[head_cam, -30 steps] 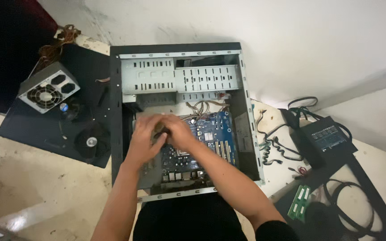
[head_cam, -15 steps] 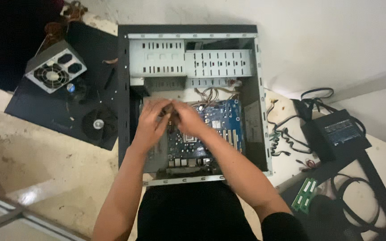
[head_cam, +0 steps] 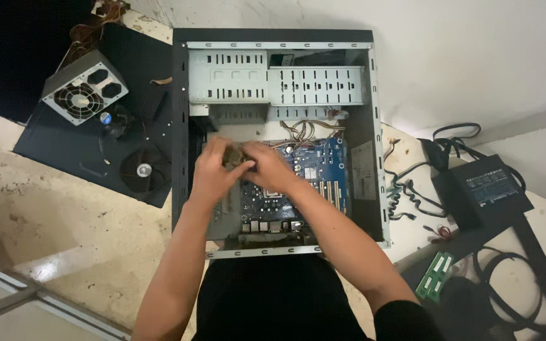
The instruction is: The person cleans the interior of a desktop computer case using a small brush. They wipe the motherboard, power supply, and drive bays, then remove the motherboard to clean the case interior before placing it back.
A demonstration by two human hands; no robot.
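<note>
At far left, on a dark panel: grey power supply (head_cam: 84, 93), loose fan (head_cam: 143, 170). Centre, open computer case (head_cam: 181, 126): left hand (head_cam: 213, 169) and right hand (head_cam: 268, 167) pressed together, clasping a brownish cooler (head_cam: 235, 156) above the blue circuit board (head_cam: 314, 170). Risk: a slip might scrape the board. Right: black power unit (head_cam: 485, 189).

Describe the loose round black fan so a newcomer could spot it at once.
Start at the open computer case lying on the floor, then look to the dark panel beside it. The round black fan lies flat on that panel's near corner. Unlike the boxy grey power supply farther back, it is bare, black and circular.
</note>
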